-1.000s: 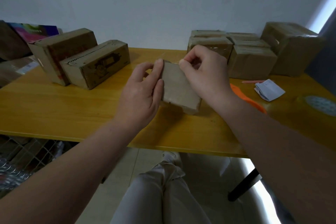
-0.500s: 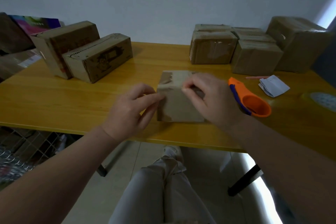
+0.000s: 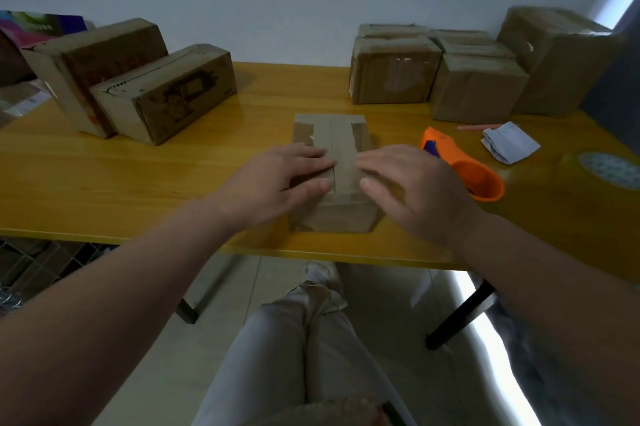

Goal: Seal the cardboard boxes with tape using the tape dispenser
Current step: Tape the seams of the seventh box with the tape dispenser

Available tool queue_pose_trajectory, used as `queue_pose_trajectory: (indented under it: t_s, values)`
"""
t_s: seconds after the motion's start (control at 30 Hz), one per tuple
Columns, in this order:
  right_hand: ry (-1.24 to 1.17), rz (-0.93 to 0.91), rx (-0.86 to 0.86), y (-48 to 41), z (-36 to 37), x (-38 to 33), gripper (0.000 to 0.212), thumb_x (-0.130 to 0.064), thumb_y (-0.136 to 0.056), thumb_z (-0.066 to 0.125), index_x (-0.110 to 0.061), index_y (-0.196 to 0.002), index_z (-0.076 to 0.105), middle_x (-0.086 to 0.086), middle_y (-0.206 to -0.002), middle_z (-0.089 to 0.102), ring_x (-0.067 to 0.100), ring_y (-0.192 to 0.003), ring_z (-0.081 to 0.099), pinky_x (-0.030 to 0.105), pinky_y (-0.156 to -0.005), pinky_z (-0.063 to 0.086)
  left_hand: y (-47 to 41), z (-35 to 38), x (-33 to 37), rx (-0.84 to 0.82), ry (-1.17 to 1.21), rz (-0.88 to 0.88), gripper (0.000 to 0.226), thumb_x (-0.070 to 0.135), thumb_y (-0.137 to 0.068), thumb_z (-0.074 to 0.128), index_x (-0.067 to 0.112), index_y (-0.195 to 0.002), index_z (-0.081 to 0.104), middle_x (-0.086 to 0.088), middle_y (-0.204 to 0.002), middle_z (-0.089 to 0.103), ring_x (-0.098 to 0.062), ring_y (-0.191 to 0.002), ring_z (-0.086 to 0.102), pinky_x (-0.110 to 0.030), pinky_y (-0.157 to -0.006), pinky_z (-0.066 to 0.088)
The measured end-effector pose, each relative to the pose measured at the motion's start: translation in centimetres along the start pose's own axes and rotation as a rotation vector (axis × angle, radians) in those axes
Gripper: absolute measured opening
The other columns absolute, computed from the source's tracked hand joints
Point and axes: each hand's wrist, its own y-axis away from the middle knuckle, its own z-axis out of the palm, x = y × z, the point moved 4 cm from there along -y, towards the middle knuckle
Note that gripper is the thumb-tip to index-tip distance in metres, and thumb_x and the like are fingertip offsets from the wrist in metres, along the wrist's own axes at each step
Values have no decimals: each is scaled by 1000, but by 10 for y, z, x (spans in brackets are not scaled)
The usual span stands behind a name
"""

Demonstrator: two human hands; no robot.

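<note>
A small cardboard box (image 3: 330, 135) stands on the yellow table (image 3: 138, 183) near its front edge, with its top flaps meeting at a middle seam. My left hand (image 3: 277, 180) lies flat on the left flap, fingers straight. On the right flap rests my right hand (image 3: 408, 183), fingers also extended. An orange tape dispenser (image 3: 464, 166) with a blue part lies on the table just right of my right hand, untouched.
Two long cardboard boxes (image 3: 138, 86) sit at the back left. Several square boxes (image 3: 450, 72) are stacked at the back right. A folded white paper (image 3: 509, 147) and a clear tape roll (image 3: 609, 167) lie at the right. My legs show under the table.
The box was held tilted in the air in both hands, then set down on the table. Both hands now lie flat on its top flaps.
</note>
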Motion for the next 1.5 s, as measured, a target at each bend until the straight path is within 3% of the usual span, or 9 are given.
queue_pose_trajectory:
  t_s: [0.1, 0.4, 0.57, 0.67, 0.73, 0.83, 1.1, 1.33, 1.5]
  values:
    - [-76, 130, -38, -5, -3, 12, 36, -29, -94, 46, -11, -118, 66, 4, -115, 68, 19, -112, 59, 40, -92, 47, 1, 2, -2, -41, -14, 22, 62, 61, -85, 37, 33, -140, 39, 4, -149, 37, -16, -140, 26, -37, -115, 22]
    - [-144, 147, -70, -12, 0, 21, 20, -14, -91, 61, -14, -108, 72, 0, -113, 69, 1, -105, 50, 24, -95, 30, 2, 6, 5, -113, -240, 23, 63, 50, -87, 46, 35, -143, 22, 5, -153, 25, -19, -144, 16, -36, -117, 6]
    - [-162, 250, -113, -11, 2, 28, 26, -16, -92, 59, -22, -116, 67, -12, -110, 63, 7, -105, 48, 28, -89, 40, -4, -6, 10, -103, -368, 57, 82, 76, -72, 32, 30, -139, 43, 5, -147, 40, -15, -141, 26, -48, -116, 7]
    - [-254, 314, -136, -12, 0, 30, 29, -11, -93, 55, -22, -119, 64, -16, -108, 60, 1, -106, 51, 12, -86, 40, -15, -3, 26, 25, -326, 43, 84, 78, -76, 22, 22, -128, 58, 0, -139, 52, -21, -136, 36, -47, -112, 18]
    - [-266, 333, -154, -11, 0, 32, 31, -8, -93, 53, -21, -119, 63, -12, -111, 62, -1, -104, 51, 1, -81, 34, -20, 10, 32, 49, -314, 11, 86, 76, -77, 19, 20, -135, 51, -3, -141, 49, -24, -134, 39, -41, -108, 27]
    - [-265, 352, -143, -9, -3, 35, 33, -4, -93, 50, -19, -119, 64, -12, -111, 61, -2, -102, 49, -6, -76, 31, -24, 24, 28, -35, -345, -68, 94, 74, -72, 8, 24, -146, 32, -2, -152, 34, -21, -140, 28, -35, -112, 22]
    - [-237, 387, -102, -6, -2, 40, 34, -3, -94, 47, -17, -121, 64, -3, -118, 65, -2, -103, 49, -8, -75, 29, -24, 29, 30, -127, -559, -28, 92, 69, -75, 14, 16, -150, 19, -7, -155, 26, -24, -142, 23, -35, -113, 22]
    - [-220, 448, -84, -2, -6, 48, 36, -3, -95, 45, -19, -123, 62, -3, -119, 64, -3, -102, 49, -4, -73, 33, -35, 21, 42, 31, -425, -73, 95, 85, -71, 16, 14, -122, 54, -7, -130, 55, -26, -125, 47, -40, -92, 46]
    - [-227, 451, -93, 0, -3, 49, 36, -3, -94, 46, -17, -122, 63, -1, -118, 65, 0, -103, 50, -3, -75, 32, -41, 35, 44, -31, -463, -108, 92, 75, -76, 12, 17, -144, 33, -7, -144, 41, -25, -132, 37, -42, -107, 32]
